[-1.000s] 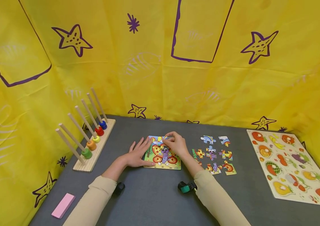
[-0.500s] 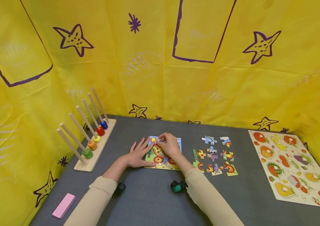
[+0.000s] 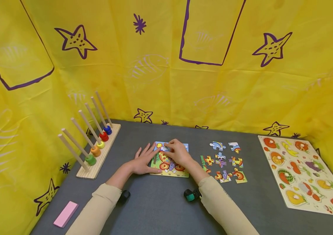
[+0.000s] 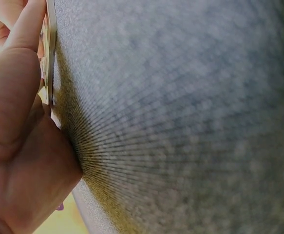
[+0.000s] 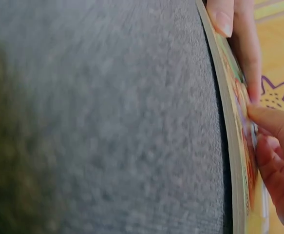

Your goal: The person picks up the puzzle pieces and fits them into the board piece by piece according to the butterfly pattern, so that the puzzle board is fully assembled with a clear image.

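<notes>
A butterfly jigsaw puzzle board [image 3: 158,170] lies flat on the dark grey table. Spread and straight, the fingers of my left hand [image 3: 141,163] rest along its left side, with the thumb on its lower left edge. My right hand [image 3: 181,153] is over the board's upper part, finger and thumb pinching a small puzzle piece [image 3: 164,148] near the top left; most of it is hidden by the fingers. In the right wrist view, the fingertips of my right hand [image 5: 278,146] come low against the board [image 5: 235,161], close to a left-hand finger.
Right of the board lie several loose puzzle pieces [image 3: 220,160] in rows. A fruit picture board [image 3: 307,173] is at far right. At left stand a wooden peg rack [image 3: 99,151] with coloured rings and a pink block [image 3: 66,214]. Yellow cloth [image 3: 154,91] hangs behind.
My right hand has moved left across the board's top, from its upper middle toward the upper left, then slightly back right. The left hand has stayed put.
</notes>
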